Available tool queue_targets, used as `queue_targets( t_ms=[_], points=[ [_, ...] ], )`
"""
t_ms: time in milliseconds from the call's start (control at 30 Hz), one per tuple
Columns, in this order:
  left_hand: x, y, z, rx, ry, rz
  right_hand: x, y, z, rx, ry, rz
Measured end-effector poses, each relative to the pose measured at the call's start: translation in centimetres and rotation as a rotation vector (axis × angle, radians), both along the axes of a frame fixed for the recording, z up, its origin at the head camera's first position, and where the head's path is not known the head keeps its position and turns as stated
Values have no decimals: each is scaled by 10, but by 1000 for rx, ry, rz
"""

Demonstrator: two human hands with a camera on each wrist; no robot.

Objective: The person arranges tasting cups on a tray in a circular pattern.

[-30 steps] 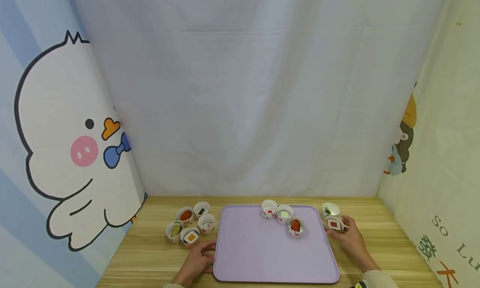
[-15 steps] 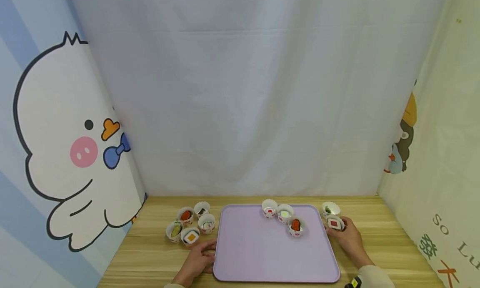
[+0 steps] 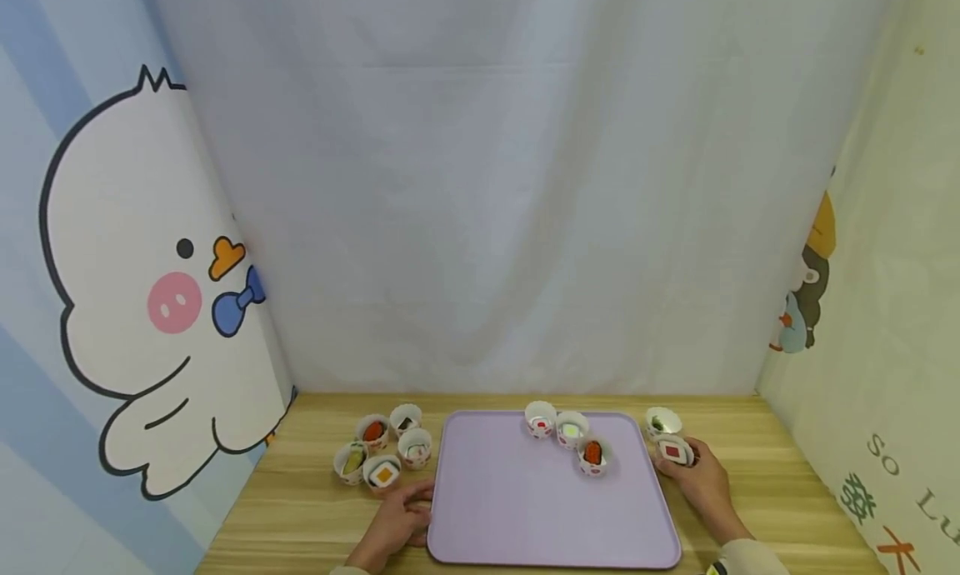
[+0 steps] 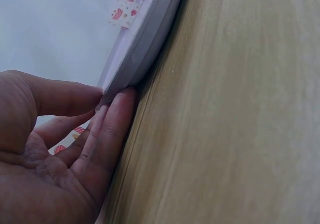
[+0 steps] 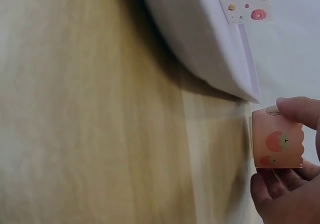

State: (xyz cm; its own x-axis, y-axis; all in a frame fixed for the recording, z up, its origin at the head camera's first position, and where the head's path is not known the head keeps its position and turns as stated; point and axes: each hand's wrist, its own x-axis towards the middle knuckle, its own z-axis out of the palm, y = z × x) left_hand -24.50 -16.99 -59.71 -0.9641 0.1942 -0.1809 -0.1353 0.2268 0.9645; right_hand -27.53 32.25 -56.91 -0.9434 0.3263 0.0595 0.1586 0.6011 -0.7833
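My right hand holds a white paper cupcake cup with strawberry prints, thumb on one side and fingers on the other. A toy sushi roll with a red square centre sits inside the cup. Right of the lilac tray, this cup is just in front of another cup with something green inside. At the tray's left edge, my left hand pinches the rim, with the thumb on top and fingers against its outer side.
On the tray's back right stand three cups: one with a red-centred piece, one with a yellow-green centre, one with orange-red topping. Left of the tray, several filled cups cluster on the wooden table. A white curtain hangs behind.
Both hands stay nearly where they were; the right hand and its cup shift very slightly. The whole head view also moves a little.
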Motion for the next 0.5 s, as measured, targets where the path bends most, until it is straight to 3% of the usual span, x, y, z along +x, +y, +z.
queue_targets(
  t_ms=[500],
  points=[
    [0,1,1,4,-8,13,18,6,45,4,10,26]
  ],
)
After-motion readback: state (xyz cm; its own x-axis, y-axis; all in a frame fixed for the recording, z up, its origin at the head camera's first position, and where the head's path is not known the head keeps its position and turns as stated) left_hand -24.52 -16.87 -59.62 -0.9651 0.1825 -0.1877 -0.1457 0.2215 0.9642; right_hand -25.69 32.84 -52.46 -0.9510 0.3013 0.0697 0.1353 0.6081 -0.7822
